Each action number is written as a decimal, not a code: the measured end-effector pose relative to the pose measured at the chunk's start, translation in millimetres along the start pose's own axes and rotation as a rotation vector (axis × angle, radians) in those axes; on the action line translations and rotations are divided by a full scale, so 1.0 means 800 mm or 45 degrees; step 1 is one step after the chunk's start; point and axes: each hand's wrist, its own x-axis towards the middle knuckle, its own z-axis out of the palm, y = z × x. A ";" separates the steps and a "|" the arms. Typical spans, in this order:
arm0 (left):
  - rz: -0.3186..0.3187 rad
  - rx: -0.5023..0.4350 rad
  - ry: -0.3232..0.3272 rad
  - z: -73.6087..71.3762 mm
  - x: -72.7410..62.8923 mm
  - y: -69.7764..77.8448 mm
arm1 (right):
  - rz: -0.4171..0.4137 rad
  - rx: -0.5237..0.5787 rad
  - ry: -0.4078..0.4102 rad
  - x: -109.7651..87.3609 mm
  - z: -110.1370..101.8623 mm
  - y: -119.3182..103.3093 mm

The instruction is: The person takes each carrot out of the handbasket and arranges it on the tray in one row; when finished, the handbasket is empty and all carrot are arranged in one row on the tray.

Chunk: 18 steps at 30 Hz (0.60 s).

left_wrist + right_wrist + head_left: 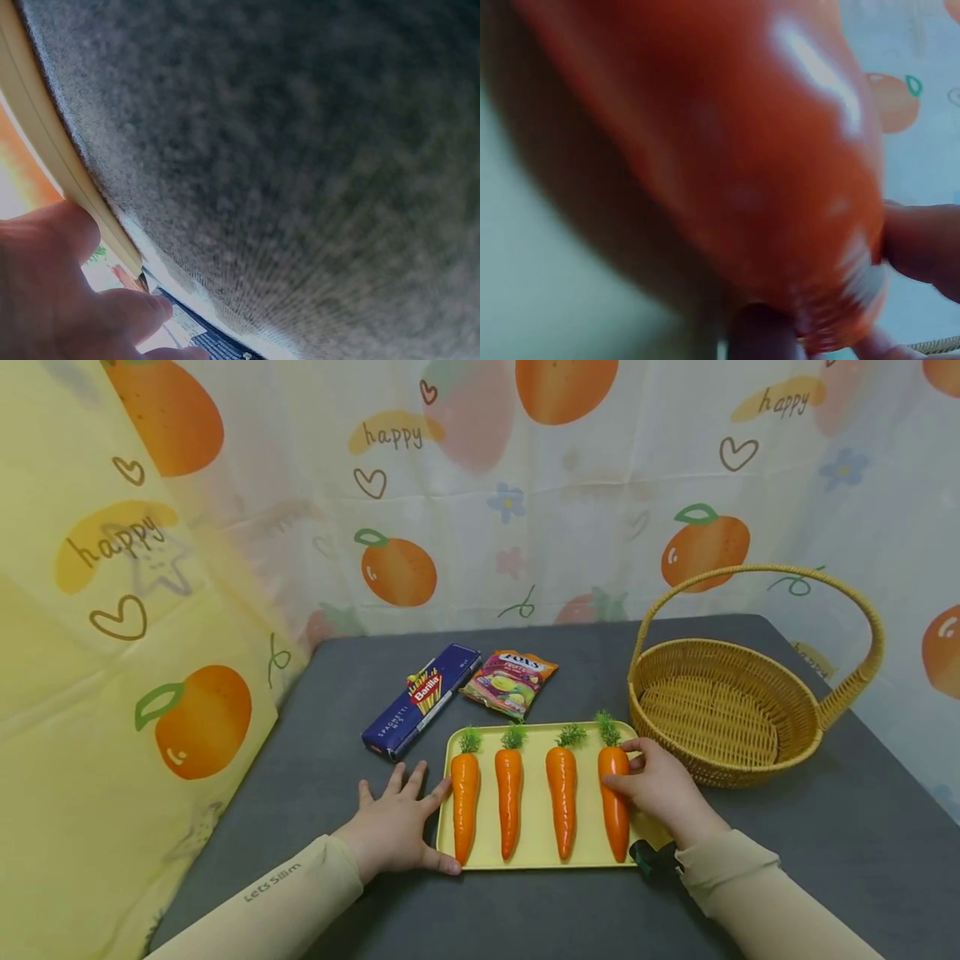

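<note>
Several orange carrots with green tops lie in a row on a pale yellow tray (532,810) in the head view. My right hand (663,785) pinches the rightmost carrot (615,802) near its upper end. In the right wrist view that carrot (757,150) fills the picture, with fingers (922,240) on either side of its narrowing end. My left hand (393,827) is spread at the tray's left edge, beside the leftmost carrot (465,802). The left wrist view has the tray rim (67,161) with a fingertip against it.
Behind the tray lie a blue spaghetti box (420,702) and a candy bag (510,683). A wicker basket (712,768) with a tall handle stands right of the tray, close to its back corner. A patterned curtain (465,510) hangs behind the dark grey table (315,727).
</note>
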 end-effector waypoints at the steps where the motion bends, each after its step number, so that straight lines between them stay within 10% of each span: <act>1: 0.000 0.001 -0.001 0.000 0.000 0.000 | -0.009 -0.068 0.015 0.000 0.000 0.000; 18: 0.033 0.008 -0.012 -0.001 -0.003 -0.006 | -0.045 -0.283 -0.006 -0.006 -0.002 -0.004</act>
